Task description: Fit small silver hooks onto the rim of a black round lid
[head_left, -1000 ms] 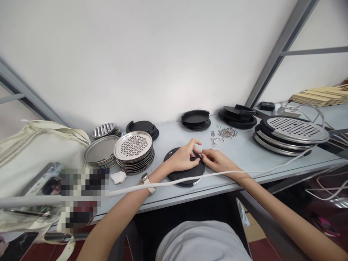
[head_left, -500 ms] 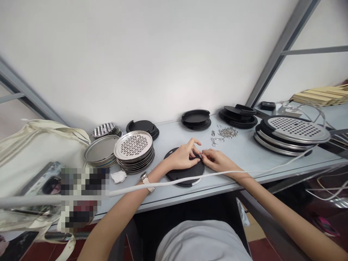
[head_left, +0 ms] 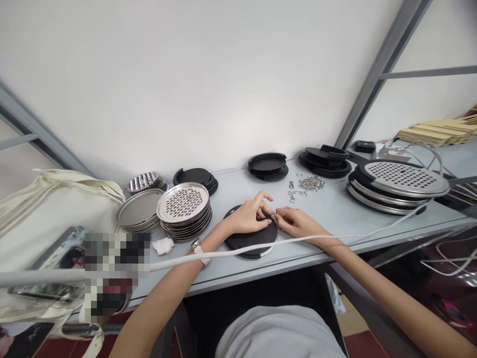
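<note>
A round black disc (head_left: pixel 248 242) with a strip of bright metal along its near right rim lies on the table in front of me. My left hand (head_left: pixel 252 215) rests over its upper part, index finger raised and bent, thumb and other fingers closed at the disc's right edge. Against that same edge, the fingertips of my right hand (head_left: pixel 292 221) are pinched together; whatever is between them is too small to make out. Small metal snap hooks (head_left: pixel 312 184) lie in a loose pile beyond my right hand, a few of them apart from the rest.
Left of my hands stands a stack of round metal grater plates (head_left: pixel 186 203), with plain metal discs (head_left: pixel 138 209) beside it. Black round holders (head_left: pixel 267 165) line the wall. Assembled graters (head_left: pixel 404 179) are piled at right. A white cable (head_left: pixel 316 237) crosses before my forearms.
The view has shifted slightly. Both hands stay at the disc's right edge, with only small finger movements; the piles look the same.
</note>
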Motion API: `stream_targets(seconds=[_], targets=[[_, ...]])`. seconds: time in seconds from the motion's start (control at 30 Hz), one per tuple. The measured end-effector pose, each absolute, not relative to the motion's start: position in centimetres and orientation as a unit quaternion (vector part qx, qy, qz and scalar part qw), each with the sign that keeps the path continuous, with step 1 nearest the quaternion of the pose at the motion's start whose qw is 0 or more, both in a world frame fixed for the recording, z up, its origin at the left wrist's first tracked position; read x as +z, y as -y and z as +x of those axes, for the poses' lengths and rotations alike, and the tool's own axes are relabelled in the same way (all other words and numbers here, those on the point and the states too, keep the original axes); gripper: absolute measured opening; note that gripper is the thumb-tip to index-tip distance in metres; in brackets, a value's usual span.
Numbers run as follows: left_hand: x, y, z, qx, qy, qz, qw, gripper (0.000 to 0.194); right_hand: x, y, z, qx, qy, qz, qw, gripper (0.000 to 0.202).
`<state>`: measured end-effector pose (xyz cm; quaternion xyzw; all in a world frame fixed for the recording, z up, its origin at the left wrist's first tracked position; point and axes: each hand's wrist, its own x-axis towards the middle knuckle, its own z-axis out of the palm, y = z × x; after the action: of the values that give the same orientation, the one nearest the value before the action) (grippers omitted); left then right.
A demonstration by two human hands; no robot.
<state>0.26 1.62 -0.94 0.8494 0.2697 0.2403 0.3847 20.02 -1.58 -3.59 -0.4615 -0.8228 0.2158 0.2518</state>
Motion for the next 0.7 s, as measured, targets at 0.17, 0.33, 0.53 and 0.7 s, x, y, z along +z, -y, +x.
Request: stream_targets(seconds=[0.17,0.33,0.53,0.7], targets=[[-0.56,-1.43,0.16,0.226,-0.28,0.855,0.372,0.049,-3.63,1.54,20.04,0.213,0.824,-0.458,0.256,0.032],[-0.12,-1.22,0.03,0.213,-0.28,0.866,0.355,0.046,-3.38,1.69,19.95,0.185,0.84,-0.445,0.249,0.03],[-0.09,-1.17,0.11,0.204,-0.283,0.866,0.358,0.046,-3.23,1.77,19.93,0.187,0.843,-0.439,0.249,0.03],[-0.08,-1.18,0.14,0.202,-0.276,0.869,0.357,0.048,-3.77,1.55,20.17,0.195,0.837,-0.447,0.247,0.029]])
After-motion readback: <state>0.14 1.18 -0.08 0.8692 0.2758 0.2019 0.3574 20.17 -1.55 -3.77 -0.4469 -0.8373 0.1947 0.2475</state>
